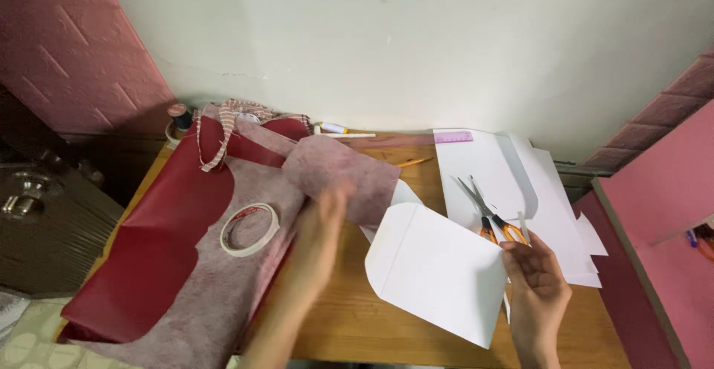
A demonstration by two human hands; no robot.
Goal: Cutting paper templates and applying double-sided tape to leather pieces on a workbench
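My right hand (537,278) grips the right edge of a white cut paper piece (435,268) held above the wooden table (349,317). My left hand (321,224) is blurred by motion and reaches over the edge of a mauve felt-like fabric piece (338,168); whether it grips the fabric I cannot tell. Orange-handled scissors (487,211) lie shut on white paper sheets (491,164), just above my right hand.
Dark red sheet material (160,242) and more mauve fabric cover the table's left side, with a roll of tape (249,229) on top. A striped strap (216,135), a thread spool (179,114), a pencil (413,162) and a pink ruler (454,137) lie along the back. A pink box (658,220) stands at right.
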